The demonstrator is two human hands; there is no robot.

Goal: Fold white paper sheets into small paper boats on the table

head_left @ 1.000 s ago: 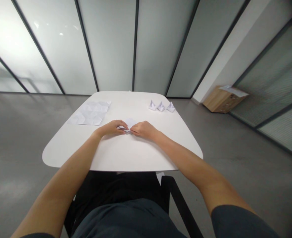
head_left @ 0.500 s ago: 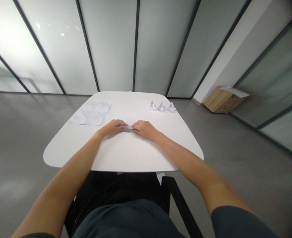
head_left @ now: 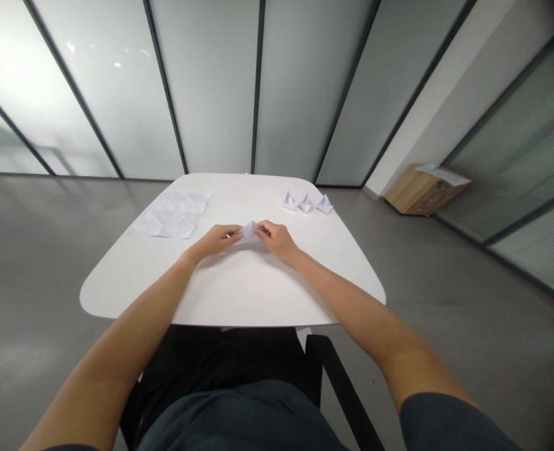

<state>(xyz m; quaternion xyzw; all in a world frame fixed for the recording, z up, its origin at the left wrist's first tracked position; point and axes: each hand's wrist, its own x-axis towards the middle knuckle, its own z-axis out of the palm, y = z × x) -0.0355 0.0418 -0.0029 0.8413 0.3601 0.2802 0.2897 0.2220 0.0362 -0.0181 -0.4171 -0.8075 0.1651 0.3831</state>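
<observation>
Seated at a white surface point(head_left: 239, 288), a person pinches a folded paper point(head_left: 250, 232) from both ends, the left hand point(head_left: 218, 238) and right hand point(head_left: 277, 238) each closed on a corner. The piece sits nearer the person than a creased sheet point(head_left: 176, 214), just to its right. The work appears mid-fold: the small white paper is peaked, its layers partly raised. A clean crease would likely call for even pressure from both sides. Three paper boats point(head_left: 306, 202) stand well right of the creased sheet.

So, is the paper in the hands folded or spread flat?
Folded: the paper piece rises to a small peak between the left hand and right hand, far smaller than the spread creased sheet nearby.
</observation>
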